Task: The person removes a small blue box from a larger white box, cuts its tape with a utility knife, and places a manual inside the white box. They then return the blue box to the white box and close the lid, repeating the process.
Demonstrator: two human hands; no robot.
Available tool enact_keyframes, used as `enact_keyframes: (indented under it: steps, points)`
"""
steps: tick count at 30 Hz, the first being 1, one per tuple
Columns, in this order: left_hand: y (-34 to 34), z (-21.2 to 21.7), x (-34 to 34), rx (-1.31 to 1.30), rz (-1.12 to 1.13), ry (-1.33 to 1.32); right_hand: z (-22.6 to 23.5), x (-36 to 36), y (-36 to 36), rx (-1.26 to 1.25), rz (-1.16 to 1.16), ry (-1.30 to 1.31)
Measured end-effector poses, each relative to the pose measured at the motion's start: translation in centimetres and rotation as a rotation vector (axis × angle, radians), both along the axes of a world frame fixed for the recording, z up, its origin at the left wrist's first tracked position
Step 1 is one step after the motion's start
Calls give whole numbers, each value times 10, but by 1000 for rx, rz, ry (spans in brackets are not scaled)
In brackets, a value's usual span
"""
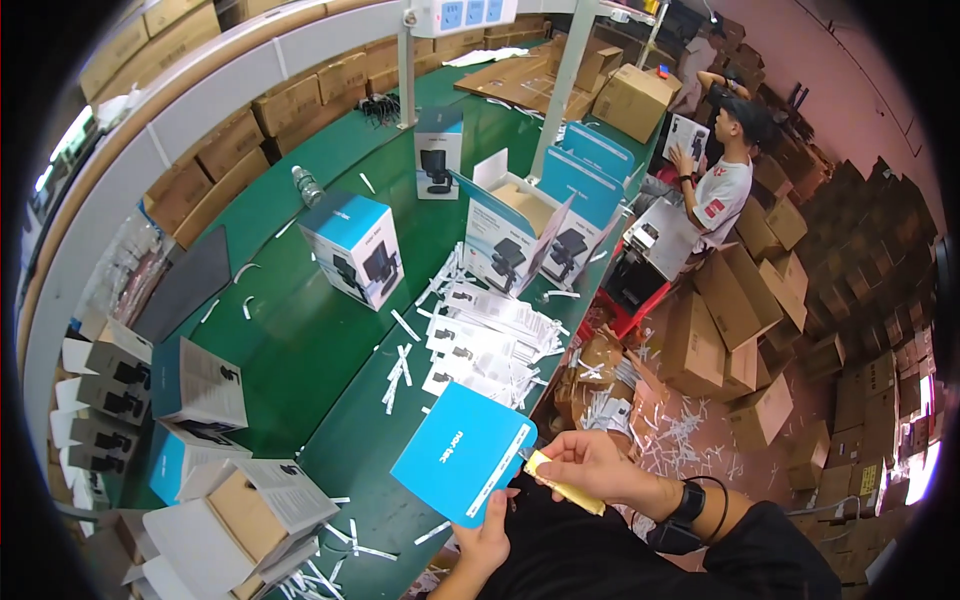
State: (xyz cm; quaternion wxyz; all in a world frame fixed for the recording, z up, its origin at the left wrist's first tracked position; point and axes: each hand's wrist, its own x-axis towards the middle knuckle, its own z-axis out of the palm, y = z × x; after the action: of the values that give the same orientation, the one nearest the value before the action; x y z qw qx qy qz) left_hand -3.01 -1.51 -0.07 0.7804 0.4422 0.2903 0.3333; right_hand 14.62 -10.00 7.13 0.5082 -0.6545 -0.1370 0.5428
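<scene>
From my end I see the green table (275, 365) running away up the view, a pile of printed sheets (480, 345) on its near stretch. The blue panel (440, 450) sits closer than that pile, at the table's near edge and in front of the dark shirt; I can't tell how much box lies beneath it. The left hand (483, 545) has it at the bottom corner, thumb against the edge, the other fingers mostly out of my sight. The right hand (590, 468) is just off the panel's right side, thumb and forefinger pinched on the yellow piece (580, 497). What I watch most is the white strip (500, 470) along that side: its long axis slopes from upper right to lower left, while the yellow piece lies roughly across that line, near end toward the strip. For me the strip is left of the right hand's fingertips, its upper end nearer to them, its lower end nearer the left thumb
</scene>
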Motion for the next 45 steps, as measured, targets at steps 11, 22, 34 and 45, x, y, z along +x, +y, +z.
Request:
enact_keyframes:
  steps: [11, 22, 34, 45]
  points:
    - [-3, 8, 21, 80, 77, 20, 15, 1, 31, 133, 335, -836]
    - [0, -3, 24, 180, 96, 194, 10, 27, 69, 379, 644, -1157]
    - [-16, 15, 33, -29, 350, 195, -27, 180, 80, 206, 864, -520]
    - [-39, 35, 52, -122, 482, 453, -36, 120, 150, 910, 1124, -717]
